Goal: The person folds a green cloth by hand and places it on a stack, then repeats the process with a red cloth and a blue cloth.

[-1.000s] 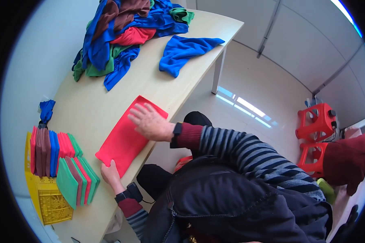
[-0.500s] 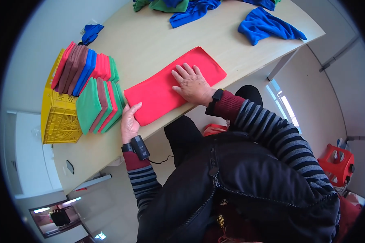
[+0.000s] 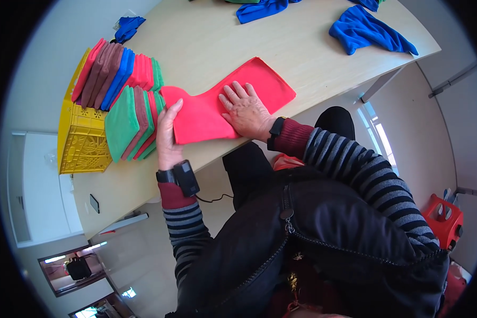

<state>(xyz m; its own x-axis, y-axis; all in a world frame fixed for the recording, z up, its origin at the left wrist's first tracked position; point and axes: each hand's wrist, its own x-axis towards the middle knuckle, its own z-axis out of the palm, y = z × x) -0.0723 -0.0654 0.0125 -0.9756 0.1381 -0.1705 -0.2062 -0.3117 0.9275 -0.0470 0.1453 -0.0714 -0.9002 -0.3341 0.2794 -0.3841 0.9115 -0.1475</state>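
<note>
A red cloth (image 3: 267, 82), folded into a long strip, lies along the near edge of the table. My left hand (image 3: 169, 127) grips its left end, thumb on the near face and the other fingers hidden behind. That end is raised and bends up from the tabletop. On the middle of the strip, my right hand (image 3: 247, 112) rests flat with fingers stretched out, holding nothing. Just left of my left hand, folded green, brown and red cloths (image 3: 123, 124) stand on edge, leaning on a yellow plastic basket (image 3: 85, 143).
Another row of folded cloths (image 3: 111, 79) stands in the basket. Crumpled blue cloths (image 3: 373, 32) lie on the far side of the table (image 3: 191, 47). A phone-like dark object (image 3: 94, 203) is at the left edge. A red plastic stool (image 3: 444, 220) stands on the floor at right.
My left hand has lifted the left end of the red cloth, which now curls up. The right hand stays flat on it. The whole view has shifted slightly.
</note>
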